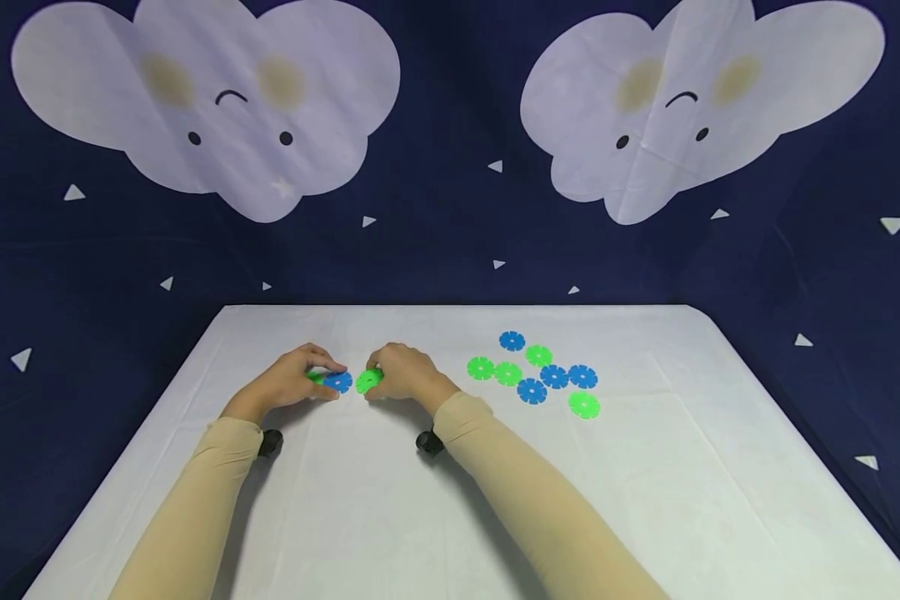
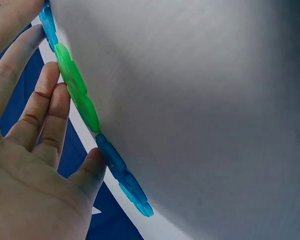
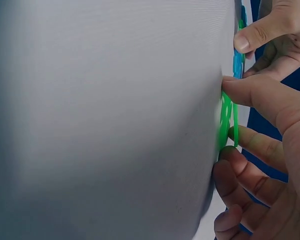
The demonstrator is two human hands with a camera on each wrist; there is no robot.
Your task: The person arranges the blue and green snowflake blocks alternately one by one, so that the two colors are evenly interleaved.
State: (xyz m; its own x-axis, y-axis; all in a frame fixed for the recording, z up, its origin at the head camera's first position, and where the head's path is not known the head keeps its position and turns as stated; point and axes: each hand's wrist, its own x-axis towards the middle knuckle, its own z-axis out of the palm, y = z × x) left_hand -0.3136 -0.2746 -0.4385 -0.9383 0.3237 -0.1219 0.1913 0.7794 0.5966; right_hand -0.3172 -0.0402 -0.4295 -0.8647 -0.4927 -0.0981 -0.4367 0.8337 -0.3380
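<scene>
My left hand point(image 1: 294, 379) pinches a blue notched disc point(image 1: 337, 382) between thumb and fingers, at the left of the white table. That disc is part of a joined row: a green disc point(image 2: 77, 87) and a further blue disc point(image 2: 124, 172) run along under the palm in the left wrist view. The other fingers touch the row's edge. To its right, my right hand point(image 1: 407, 372) grips a green notched disc point(image 1: 368, 382) by its edges, thumb on the near side. A small gap separates the green disc from the blue one in the head view.
Several loose green discs point(image 1: 584, 405) and blue discs point(image 1: 532, 391) lie flat on the table right of my right hand. A dark blue cloth with clouds and white triangles hangs behind the table point(image 1: 645, 517). Black wrist cameras point(image 1: 429, 442) sit under both sleeves.
</scene>
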